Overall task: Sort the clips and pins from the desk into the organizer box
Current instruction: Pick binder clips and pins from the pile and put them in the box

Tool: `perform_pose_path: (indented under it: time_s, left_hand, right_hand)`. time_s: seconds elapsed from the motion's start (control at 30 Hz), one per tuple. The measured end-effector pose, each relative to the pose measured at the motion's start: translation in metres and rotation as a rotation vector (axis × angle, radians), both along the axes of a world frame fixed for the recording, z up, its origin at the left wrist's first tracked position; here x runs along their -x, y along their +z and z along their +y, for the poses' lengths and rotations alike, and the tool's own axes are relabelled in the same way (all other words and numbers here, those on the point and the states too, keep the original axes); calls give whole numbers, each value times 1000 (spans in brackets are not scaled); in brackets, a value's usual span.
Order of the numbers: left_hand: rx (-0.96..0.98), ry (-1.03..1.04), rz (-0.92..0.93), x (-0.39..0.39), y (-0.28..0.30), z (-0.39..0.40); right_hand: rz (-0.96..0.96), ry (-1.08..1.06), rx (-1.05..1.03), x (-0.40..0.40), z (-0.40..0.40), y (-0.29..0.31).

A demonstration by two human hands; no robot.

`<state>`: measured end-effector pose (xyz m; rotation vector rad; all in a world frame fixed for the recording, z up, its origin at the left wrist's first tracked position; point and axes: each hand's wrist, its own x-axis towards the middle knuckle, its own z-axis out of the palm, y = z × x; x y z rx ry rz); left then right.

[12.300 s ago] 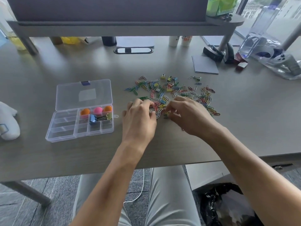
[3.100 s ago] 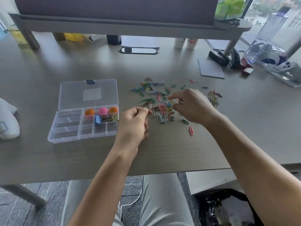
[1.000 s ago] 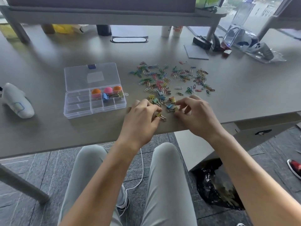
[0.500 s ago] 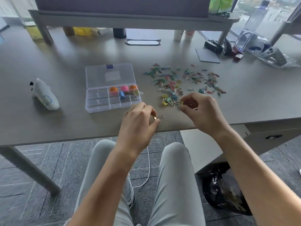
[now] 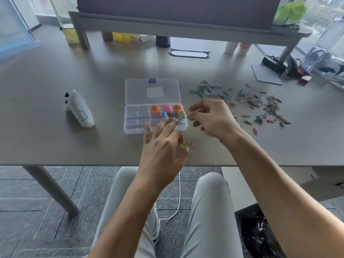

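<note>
The clear organizer box (image 5: 137, 127) lies open on the desk, its lid (image 5: 152, 91) flat behind it. Its compartments hold three round pins (image 5: 167, 108) in orange and pink, and several binder clips (image 5: 168, 114). My right hand (image 5: 214, 118) pinches a gold binder clip (image 5: 186, 114) just above the box's right-hand compartments. My left hand (image 5: 163, 146) hovers at the box's front edge with fingers spread, a second gold binder clip (image 5: 187, 144) pinched at its thumb. A scatter of coloured paper clips (image 5: 251, 103) lies to the right of the box.
A white handheld device (image 5: 80, 108) lies left of the box. At the back right are a grey pad (image 5: 266, 75), a black stapler (image 5: 273, 63) and a clear plastic bag (image 5: 327, 66). A monitor riser (image 5: 186, 21) spans the back. The desk's front edge (image 5: 74, 163) runs just below my left hand.
Both hands left the clip pile and moved left to the box, each carrying a gold binder clip. The right hand now holds its clip over the box.
</note>
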<state>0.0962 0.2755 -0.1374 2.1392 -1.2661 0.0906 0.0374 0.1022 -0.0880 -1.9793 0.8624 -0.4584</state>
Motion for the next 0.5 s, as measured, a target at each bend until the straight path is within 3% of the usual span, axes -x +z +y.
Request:
perform_pose_path:
  time_s: [0.5]
  left_hand:
    - [37, -17, -23, -4, -8, 8]
  right_hand:
    - [109, -46, 224, -12, 16, 0]
